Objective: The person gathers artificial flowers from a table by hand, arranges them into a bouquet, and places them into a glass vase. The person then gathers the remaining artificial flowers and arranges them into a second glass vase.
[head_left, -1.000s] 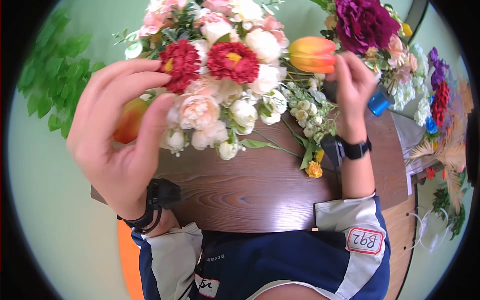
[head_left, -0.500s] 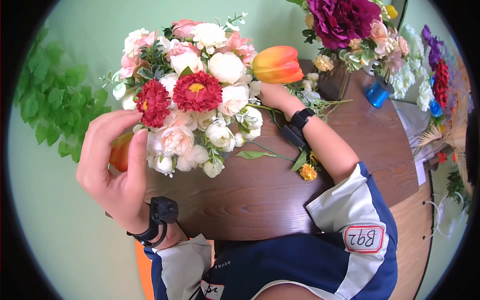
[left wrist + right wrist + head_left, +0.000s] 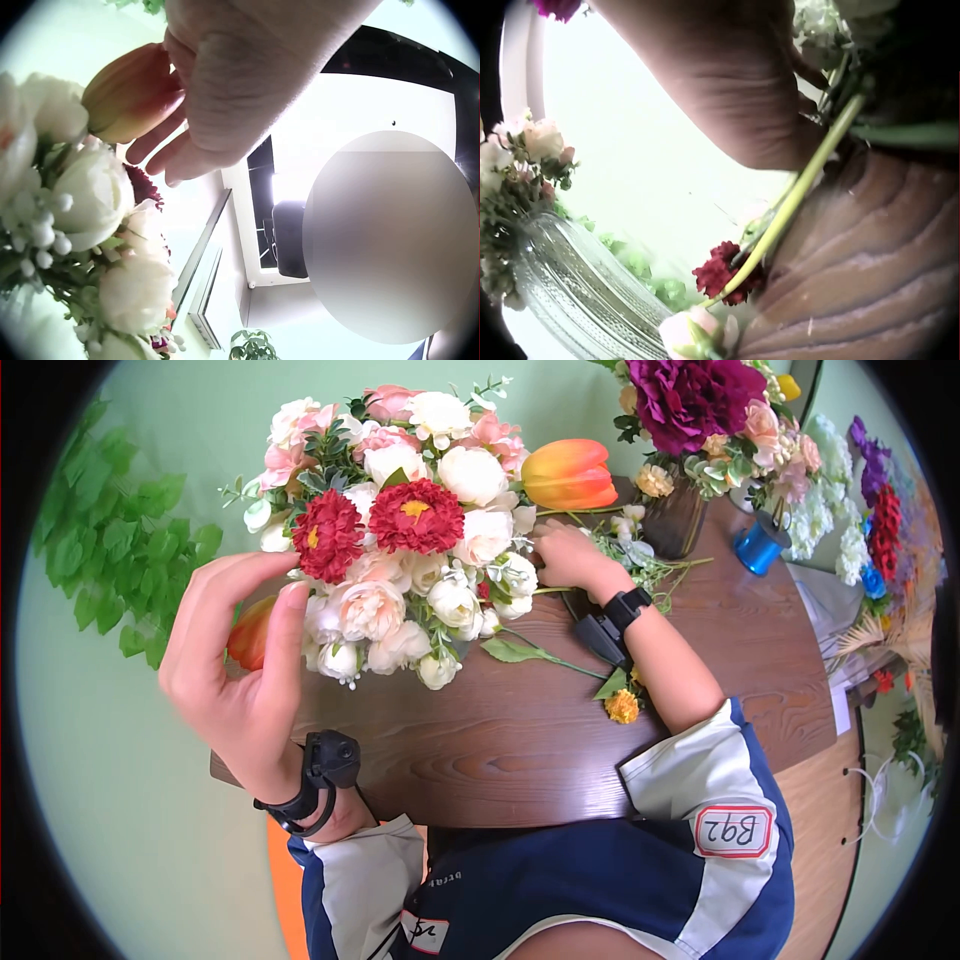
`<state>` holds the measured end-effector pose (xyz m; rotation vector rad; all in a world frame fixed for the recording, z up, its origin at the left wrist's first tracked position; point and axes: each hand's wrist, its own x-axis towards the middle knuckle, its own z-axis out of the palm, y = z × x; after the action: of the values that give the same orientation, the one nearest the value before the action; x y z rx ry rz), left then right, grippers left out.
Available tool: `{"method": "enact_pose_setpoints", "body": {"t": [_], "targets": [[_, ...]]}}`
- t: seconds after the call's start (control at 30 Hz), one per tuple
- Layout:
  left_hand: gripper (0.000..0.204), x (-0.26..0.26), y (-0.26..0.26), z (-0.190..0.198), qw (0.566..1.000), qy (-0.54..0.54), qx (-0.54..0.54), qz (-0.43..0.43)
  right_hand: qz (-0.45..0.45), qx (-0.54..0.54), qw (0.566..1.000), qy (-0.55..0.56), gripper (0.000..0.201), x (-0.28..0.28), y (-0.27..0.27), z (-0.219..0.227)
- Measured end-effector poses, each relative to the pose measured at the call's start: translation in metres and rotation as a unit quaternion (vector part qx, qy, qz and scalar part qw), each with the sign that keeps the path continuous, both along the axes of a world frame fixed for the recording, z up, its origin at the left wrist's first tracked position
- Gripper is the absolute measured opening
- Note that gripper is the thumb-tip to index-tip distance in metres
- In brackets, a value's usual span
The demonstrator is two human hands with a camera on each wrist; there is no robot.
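Note:
My left hand (image 3: 232, 665) stands at the left side of a bouquet (image 3: 385, 610) of white and pink flowers. Its thumb and index fingertip reach the edge of a red flower (image 3: 328, 537), with a gap between them. Behind those fingers sits an orange tulip (image 3: 252, 635), close beside the palm in the left wrist view. My right hand (image 3: 572, 558) is low at the bouquet's right side, below another orange tulip (image 3: 570, 475). A yellow-green stem (image 3: 810, 176) crosses in front of it in the right wrist view. Its fingertips are mostly hidden, so I cannot tell what they hold.
A ribbed glass vase (image 3: 577, 277) shows in the right wrist view, a loose red flower (image 3: 720, 274) near it. Farther right stand a dark vase (image 3: 675, 520) with a purple flower and a blue spool (image 3: 762, 545). A yellow flower (image 3: 621, 706) lies on the wooden table (image 3: 480, 750).
My right hand has left the right-hand tulip and moved left and down to the stems beneath it. My left hand stays at the bouquet's left edge. The head view has shifted.

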<state>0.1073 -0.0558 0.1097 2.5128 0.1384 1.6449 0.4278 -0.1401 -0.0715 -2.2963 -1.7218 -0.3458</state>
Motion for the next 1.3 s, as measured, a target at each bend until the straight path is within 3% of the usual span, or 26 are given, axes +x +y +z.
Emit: {"method": "enact_pose_setpoints", "body": {"t": [0.17, 0.23, 0.3, 0.37, 0.4, 0.43, 0.5, 0.57, 0.73, 0.83, 0.97, 1.03, 1.1, 1.17, 1.27, 1.3], "targets": [[0.015, 0.001, -0.003, -0.001, 1.0, -0.006, -0.009, -0.011, 0.079, -0.004, 0.997, -0.023, 0.011, -0.012, -0.01, 0.021], [0.015, -0.001, -0.002, 0.0, 1.0, -0.006, -0.007, -0.009, 0.077, -0.005, 0.996, 0.033, 0.011, -0.011, -0.015, 0.041], [0.013, -0.002, -0.001, 0.0, 0.999, -0.025, 0.023, -0.014, 0.108, 0.092, 0.99, -0.011, 0.008, -0.009, -0.021, 0.058], [0.012, -0.004, 0.001, 0.0, 0.999, -0.037, 0.021, -0.019, 0.056, 0.137, 0.989, -0.023, 0.011, -0.01, -0.029, 0.076], [0.011, -0.004, 0.002, 0.0, 0.998, -0.047, 0.019, -0.026, 0.01, 0.21, 0.978, -0.001, 0.013, -0.011, -0.034, 0.085], [0.011, -0.005, 0.003, 0.0, 0.998, -0.049, 0.017, -0.026, -0.036, 0.281, 0.959, 0.021, 0.014, -0.012, -0.039, 0.095], [0.01, -0.005, 0.004, -0.001, 0.996, -0.077, 0.019, -0.031, -0.001, 0.441, 0.891, 0.11, 0.012, -0.012, -0.047, 0.113], [0.01, -0.004, 0.004, -0.002, 0.995, -0.088, 0.022, -0.029, -0.031, 0.466, 0.869, 0.161, 0.011, -0.005, -0.055, 0.12], [0.009, 0.002, -0.004, -0.004, 0.993, -0.107, 0.027, -0.041, -0.039, 0.448, 0.882, 0.143, 0.012, -0.025, -0.066, 0.137], [0.01, 0.001, -0.009, -0.005, 0.991, -0.112, 0.038, -0.059, 0.022, 0.542, 0.819, 0.186, 0.011, -0.037, -0.069, 0.144], [0.017, -0.011, -0.024, -0.005, 0.982, -0.072, 0.106, -0.136, 0.096, 0.71, 0.683, 0.144, 0.009, -0.061, -0.081, 0.163], [0.01, -0.018, -0.038, -0.006, 0.959, 0.054, 0.122, -0.249, 0.103, 0.738, 0.66, 0.099, 0.01, -0.066, -0.09, 0.169], [0.015, -0.016, -0.051, -0.007, 0.949, 0.111, 0.124, -0.269, 0.113, 0.793, 0.598, 0.028, 0.012, -0.075, -0.099, 0.176], [0.02, -0.012, -0.057, -0.01, 0.934, 0.168, 0.126, -0.289, 0.105, 0.783, 0.613, 0.008, 0.012, -0.081, -0.112, 0.178], [0.033, 0.001, -0.058, -0.023, 0.929, 0.164, 0.131, -0.306, 0.211, 0.7, 0.666, 0.149, 0.011, -0.097, -0.128, 0.18], [0.037, 0.004, -0.057, -0.026, 0.939, 0.138, 0.086, -0.302, 0.209, 0.702, 0.665, 0.147, 0.011, -0.106, -0.126, 0.18]]}}
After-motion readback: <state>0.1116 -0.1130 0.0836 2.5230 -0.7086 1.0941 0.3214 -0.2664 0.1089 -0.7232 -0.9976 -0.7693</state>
